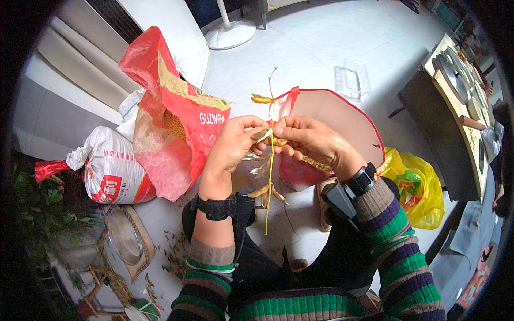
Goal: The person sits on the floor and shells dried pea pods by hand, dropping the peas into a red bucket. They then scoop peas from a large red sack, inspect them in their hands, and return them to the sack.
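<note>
A dried bean stalk (271,172) with several brown pods stands roughly upright in the picture, between my hands. My left hand (247,138) pinches an opened pod (263,135) at the stalk's left side. From the right, the thumb and fingers of my right hand (307,134) close on a pod (278,141) beside the stem. More pods (258,191) hang lower on the stalk. Beyond my right hand is a red-rimmed mesh bag (341,108), with yellowish beans (317,163) in its lower part, partly hidden by that hand.
At left stand a red woven sack (196,132) holding beans and a tied white sack (120,168). A yellow plastic bag (417,188) lies at right, near a table (433,128). A clear plastic container (351,80) is on the floor. Dried plants (176,252) lie lower left.
</note>
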`<action>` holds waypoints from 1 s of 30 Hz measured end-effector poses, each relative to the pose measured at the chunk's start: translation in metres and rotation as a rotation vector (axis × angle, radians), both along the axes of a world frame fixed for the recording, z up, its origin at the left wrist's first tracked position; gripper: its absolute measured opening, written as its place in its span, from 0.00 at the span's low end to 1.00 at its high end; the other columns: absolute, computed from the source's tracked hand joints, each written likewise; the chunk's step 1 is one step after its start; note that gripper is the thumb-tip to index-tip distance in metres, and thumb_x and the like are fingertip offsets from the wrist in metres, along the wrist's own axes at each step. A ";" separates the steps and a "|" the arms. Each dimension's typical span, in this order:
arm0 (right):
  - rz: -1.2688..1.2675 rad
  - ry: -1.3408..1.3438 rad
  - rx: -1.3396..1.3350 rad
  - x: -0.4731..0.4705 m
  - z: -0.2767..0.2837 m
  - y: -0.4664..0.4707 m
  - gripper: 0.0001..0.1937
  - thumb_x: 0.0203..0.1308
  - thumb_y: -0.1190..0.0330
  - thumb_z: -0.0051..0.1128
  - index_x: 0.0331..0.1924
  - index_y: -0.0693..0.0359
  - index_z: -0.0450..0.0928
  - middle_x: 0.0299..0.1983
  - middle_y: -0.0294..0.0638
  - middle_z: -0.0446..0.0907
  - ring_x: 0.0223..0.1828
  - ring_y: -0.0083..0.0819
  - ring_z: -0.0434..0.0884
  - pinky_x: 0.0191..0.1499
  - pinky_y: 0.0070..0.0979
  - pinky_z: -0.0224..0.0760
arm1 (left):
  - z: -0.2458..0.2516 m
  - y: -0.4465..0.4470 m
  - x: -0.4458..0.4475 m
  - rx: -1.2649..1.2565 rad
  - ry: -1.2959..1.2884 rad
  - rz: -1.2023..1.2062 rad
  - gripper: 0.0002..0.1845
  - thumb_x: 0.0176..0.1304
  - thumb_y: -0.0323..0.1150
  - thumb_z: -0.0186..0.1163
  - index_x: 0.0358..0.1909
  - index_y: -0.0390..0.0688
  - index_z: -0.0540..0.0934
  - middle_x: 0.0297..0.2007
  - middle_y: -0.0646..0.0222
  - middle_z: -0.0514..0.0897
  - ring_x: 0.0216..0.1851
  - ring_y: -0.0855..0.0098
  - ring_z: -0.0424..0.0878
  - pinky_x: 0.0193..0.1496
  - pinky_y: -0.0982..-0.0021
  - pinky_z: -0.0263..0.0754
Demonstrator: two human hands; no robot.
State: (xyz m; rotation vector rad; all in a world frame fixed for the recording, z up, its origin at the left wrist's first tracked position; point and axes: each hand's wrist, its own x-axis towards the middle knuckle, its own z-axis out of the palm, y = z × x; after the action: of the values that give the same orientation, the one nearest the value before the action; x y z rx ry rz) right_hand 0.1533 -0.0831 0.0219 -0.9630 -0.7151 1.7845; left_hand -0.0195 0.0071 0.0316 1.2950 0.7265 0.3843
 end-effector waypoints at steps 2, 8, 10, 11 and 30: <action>-0.001 0.048 -0.009 0.004 0.001 0.000 0.09 0.65 0.66 0.49 0.38 0.64 0.72 0.29 0.39 0.79 0.22 0.15 0.75 0.21 0.08 0.68 | -0.001 0.001 0.000 -0.032 -0.052 0.007 0.06 0.61 0.34 0.58 0.32 0.41 0.77 0.22 0.75 0.79 0.20 0.85 0.74 0.23 0.85 0.68; -0.010 0.215 -0.069 0.013 -0.001 0.000 0.13 0.68 0.66 0.42 0.46 0.68 0.72 0.34 0.45 0.80 0.30 0.23 0.81 0.30 0.13 0.77 | -0.003 0.006 -0.001 -0.065 -0.137 0.023 0.09 0.60 0.37 0.60 0.32 0.42 0.76 0.22 0.74 0.80 0.19 0.85 0.76 0.21 0.86 0.69; -0.026 0.274 -0.059 0.015 -0.002 -0.001 0.14 0.68 0.65 0.40 0.47 0.69 0.71 0.36 0.46 0.80 0.33 0.26 0.82 0.34 0.16 0.79 | -0.004 0.005 -0.002 -0.063 -0.144 0.016 0.09 0.60 0.37 0.60 0.31 0.42 0.76 0.22 0.74 0.80 0.19 0.85 0.76 0.21 0.86 0.69; -0.039 0.296 -0.063 0.016 -0.002 -0.002 0.15 0.69 0.65 0.40 0.47 0.69 0.71 0.37 0.47 0.80 0.34 0.27 0.83 0.36 0.17 0.80 | -0.004 0.005 -0.002 -0.070 -0.153 0.015 0.09 0.60 0.37 0.60 0.31 0.42 0.76 0.22 0.74 0.80 0.19 0.85 0.76 0.21 0.86 0.69; -0.333 -0.331 0.076 0.048 -0.004 -0.011 0.11 0.64 0.71 0.48 0.46 0.68 0.73 0.41 0.44 0.80 0.41 0.29 0.82 0.42 0.22 0.77 | -0.011 -0.003 0.029 -0.021 -0.116 0.037 0.08 0.61 0.33 0.60 0.34 0.38 0.78 0.24 0.72 0.80 0.22 0.83 0.77 0.25 0.83 0.72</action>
State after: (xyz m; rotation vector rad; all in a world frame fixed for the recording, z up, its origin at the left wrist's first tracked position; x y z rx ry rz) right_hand 0.2011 -0.0940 0.0178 -1.2617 -0.7689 1.3146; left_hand 0.0090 0.0044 0.0203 1.2300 0.6563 0.4765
